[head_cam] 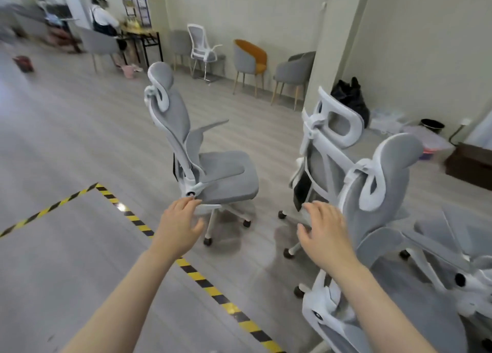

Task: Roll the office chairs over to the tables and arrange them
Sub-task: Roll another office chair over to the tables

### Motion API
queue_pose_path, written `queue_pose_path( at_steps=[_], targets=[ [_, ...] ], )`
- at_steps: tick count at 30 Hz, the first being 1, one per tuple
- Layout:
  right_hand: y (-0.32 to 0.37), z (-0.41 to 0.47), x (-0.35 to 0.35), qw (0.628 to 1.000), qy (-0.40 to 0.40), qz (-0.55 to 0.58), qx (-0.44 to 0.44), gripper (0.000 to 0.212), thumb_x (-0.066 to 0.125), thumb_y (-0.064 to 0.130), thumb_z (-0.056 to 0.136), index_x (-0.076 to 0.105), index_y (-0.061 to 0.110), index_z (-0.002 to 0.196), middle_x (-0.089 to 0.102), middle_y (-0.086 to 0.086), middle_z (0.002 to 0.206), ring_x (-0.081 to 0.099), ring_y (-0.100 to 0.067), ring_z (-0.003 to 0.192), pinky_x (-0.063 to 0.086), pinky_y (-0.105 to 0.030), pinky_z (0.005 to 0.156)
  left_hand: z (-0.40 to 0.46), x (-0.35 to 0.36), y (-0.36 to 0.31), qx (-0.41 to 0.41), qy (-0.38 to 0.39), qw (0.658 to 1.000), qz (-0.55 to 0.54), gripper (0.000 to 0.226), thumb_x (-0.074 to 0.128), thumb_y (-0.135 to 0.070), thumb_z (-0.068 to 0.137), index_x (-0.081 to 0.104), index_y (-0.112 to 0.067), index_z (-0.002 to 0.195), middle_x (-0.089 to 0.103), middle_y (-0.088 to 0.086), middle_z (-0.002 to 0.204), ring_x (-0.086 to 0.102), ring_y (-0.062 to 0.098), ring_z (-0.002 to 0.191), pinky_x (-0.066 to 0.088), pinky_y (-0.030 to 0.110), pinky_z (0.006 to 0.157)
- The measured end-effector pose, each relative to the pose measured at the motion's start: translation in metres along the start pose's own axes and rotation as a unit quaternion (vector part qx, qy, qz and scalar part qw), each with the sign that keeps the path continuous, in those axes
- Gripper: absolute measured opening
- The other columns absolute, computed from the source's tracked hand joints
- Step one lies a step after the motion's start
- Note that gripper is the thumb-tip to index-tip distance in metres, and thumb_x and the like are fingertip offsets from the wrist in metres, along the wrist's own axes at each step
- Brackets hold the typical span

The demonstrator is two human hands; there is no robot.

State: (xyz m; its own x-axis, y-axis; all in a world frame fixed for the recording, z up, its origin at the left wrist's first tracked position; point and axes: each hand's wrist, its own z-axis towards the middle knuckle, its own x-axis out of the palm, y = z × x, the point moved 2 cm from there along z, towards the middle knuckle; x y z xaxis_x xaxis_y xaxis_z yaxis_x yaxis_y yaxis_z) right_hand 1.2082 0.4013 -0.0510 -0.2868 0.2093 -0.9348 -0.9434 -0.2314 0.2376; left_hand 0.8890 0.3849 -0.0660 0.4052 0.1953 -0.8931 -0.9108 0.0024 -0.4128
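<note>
Beyond the striped floor tape (138, 223), both hands, left hand (179, 226) and right hand (323, 235), reach spread and empty toward a freestanding office chair (210, 166), likely to roll it.

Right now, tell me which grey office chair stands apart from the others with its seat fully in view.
The office chair on the left, ahead of the left hand. It stands alone on open floor, seen side-on; the other office chairs crowd together by the right hand.

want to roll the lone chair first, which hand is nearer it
Left. The left hand reaches just short of the lone chair by its seat hinge; the right hand hangs further right, by the clustered chairs.
</note>
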Motion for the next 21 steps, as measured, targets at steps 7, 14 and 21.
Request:
queue_pose_path(
  at_steps=[7, 14, 21],
  targets=[
    [0.054, 0.161, 0.050, 0.999, 0.018, 0.035, -0.013, 0.048, 0.060, 0.029, 0.090, 0.051, 0.011, 0.134, 0.052, -0.009, 0.134, 0.044, -0.030, 0.128, 0.029, -0.045, 0.114, 0.133, -0.028, 0.067, -0.040, -0.010, 0.999, 0.005, 0.046, 0.055, -0.022, 0.093, 0.049, -0.014, 0.138, 0.043, 0.004, 0.147, 0.035, 0.020, 0.137, 0.027, 0.031, 0.111],
    [0.097, 0.305, 0.105, 0.995, 0.036, 0.068, -0.070, 0.047, 0.060, 0.027, 0.091, 0.051, 0.010, 0.134, 0.051, -0.010, 0.135, 0.042, -0.032, 0.127, 0.029, -0.044, 0.112, 0.247, -0.031, 0.130, -0.098, -0.026, 0.995, -0.001, 0.044, 0.051, -0.024, 0.095, 0.047, -0.017, 0.139, 0.039, 0.003, 0.150, 0.033, 0.018, 0.138, 0.023, 0.032, 0.113],
    [0.130, 0.449, 0.164, 0.985, 0.059, 0.089, -0.134, 0.046, 0.068, 0.024, 0.084, 0.058, 0.006, 0.125, 0.058, -0.014, 0.125, 0.052, -0.037, 0.120, 0.037, -0.054, 0.108, 0.360, -0.032, 0.176, -0.166, -0.079, 0.983, -0.019, 0.041, 0.048, -0.022, 0.097, 0.050, -0.017, 0.137, 0.042, 0.002, 0.148, 0.035, 0.020, 0.137, 0.027, 0.033, 0.112]
  ],
)
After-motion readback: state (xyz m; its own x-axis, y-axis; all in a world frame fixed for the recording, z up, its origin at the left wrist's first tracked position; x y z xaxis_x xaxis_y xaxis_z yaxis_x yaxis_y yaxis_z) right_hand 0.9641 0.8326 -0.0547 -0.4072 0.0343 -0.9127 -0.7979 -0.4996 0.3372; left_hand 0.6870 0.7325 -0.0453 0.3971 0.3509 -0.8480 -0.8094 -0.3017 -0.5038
